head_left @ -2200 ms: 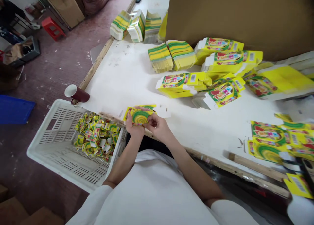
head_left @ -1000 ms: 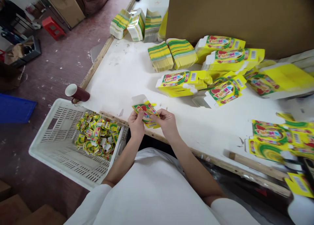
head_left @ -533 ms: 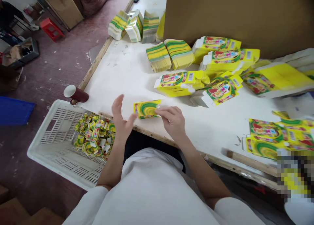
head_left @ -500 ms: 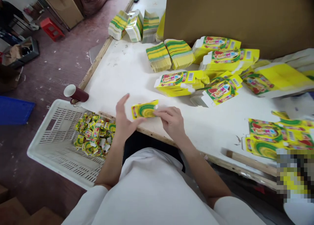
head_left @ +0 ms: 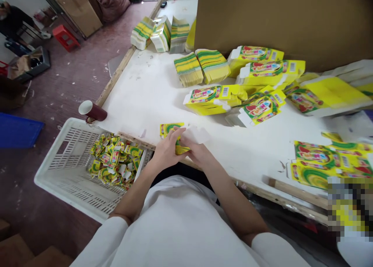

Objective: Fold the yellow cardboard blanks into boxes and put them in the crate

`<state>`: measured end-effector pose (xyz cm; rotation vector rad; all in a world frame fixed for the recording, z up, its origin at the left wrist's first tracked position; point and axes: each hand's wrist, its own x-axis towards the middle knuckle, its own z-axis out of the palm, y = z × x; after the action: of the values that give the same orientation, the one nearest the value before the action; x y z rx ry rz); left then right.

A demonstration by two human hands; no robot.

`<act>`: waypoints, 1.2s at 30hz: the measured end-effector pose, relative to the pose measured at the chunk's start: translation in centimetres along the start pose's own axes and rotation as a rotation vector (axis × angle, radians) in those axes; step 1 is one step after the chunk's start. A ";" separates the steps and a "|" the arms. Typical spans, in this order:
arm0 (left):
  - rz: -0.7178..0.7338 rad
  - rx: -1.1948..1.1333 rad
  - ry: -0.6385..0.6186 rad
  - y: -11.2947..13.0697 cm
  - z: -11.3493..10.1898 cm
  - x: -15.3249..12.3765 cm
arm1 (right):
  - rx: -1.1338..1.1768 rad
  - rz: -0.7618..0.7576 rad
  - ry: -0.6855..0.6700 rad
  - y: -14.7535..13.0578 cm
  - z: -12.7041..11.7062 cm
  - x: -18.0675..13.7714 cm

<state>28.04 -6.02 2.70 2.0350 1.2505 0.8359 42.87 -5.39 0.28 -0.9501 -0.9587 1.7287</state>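
Note:
A small yellow-and-green printed carton (head_left: 171, 130) is held at the near edge of the white table (head_left: 151, 92). My left hand (head_left: 166, 152) is closed over its near side, fingers curled on top. My right hand (head_left: 198, 152) grips it from the right, next to a white flap (head_left: 196, 134) that sticks out. To my left stands a white slotted crate (head_left: 67, 158) with a heap of small folded cartons (head_left: 115, 162) inside.
Flat yellow carton blanks (head_left: 212, 98) lie in piles across the table, with banded stacks (head_left: 201, 67) behind and more (head_left: 326, 162) at the right. A tall cardboard sheet (head_left: 276, 18) stands at the back. A dark red cup (head_left: 91, 111) lies at the table's left edge.
My left hand, open and off the carton half a second ago, has closed on it again. Both hands drew the carton nearer the table's edge.

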 end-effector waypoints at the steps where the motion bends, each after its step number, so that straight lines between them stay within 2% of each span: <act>1: 0.006 0.016 0.002 0.0 0.0 0.0 | 0.039 0.035 -0.038 0.1 0.0 0.1; 3: 0.003 0.045 0.004 0.0 0.1 0.0 | 0.057 0.052 -0.054 0.4 -0.3 0.3; 7: -0.063 0.129 -0.065 -0.1 -0.1 0.4 | -0.018 -0.019 0.037 1.0 -0.9 0.2; 10: -0.123 0.163 -0.173 -0.3 -0.3 0.8 | -0.251 -0.148 0.026 0.9 -0.9 -0.4; 12: -0.114 0.157 -0.183 -0.6 -0.3 1.0 | -0.463 -0.266 -0.010 0.7 -0.7 -0.7; 14: -0.073 0.157 -0.098 -1.0 -0.1 1.0 | -0.593 -0.366 -0.003 0.7 -0.6 -0.7; 15: -0.057 0.172 -0.016 -1.2 0.1 0.9 | -0.606 -0.398 0.031 0.8 -0.6 -0.6; 17: -0.062 0.200 0.205 -1.4 0.4 0.7 | -0.540 -0.401 0.137 1.0 -0.7 -0.1; 19: -0.113 0.109 0.425 -1.4 0.6 0.5 | -0.409 -0.361 0.255 1.3 -0.9 0.3; 22: -0.228 -0.398 0.598 -0.8 1.1 0.5 | -0.321 -0.317 0.278 1.6 -1.0 0.4; 24: -0.305 -0.780 0.682 -0.1 1.4 0.8 | -0.412 -0.358 0.193 1.8 -0.8 0.0; 26: -0.336 -1.020 0.773 0.5 1.4 1.4 | -0.553 -0.447 0.112 1.8 -0.5 -0.4; 30: -0.291 -1.156 0.844 1.2 0.8 2.4 | -0.726 -0.559 0.036 1.5 -0.8 -1.0; 34: -0.293 -1.201 0.839 1.1 0.3 2.7 | -0.733 -0.510 -0.059 0.6 -1.8 -1.0; 36: -0.296 -1.199 0.841 1.0 0.5 2.7 | -0.703 -0.479 -0.061 0.4 -1.9 -0.9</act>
<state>29.92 -3.97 3.70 0.5185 0.9480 1.7914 44.65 -5.97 -0.67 -0.9846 -1.7323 1.0236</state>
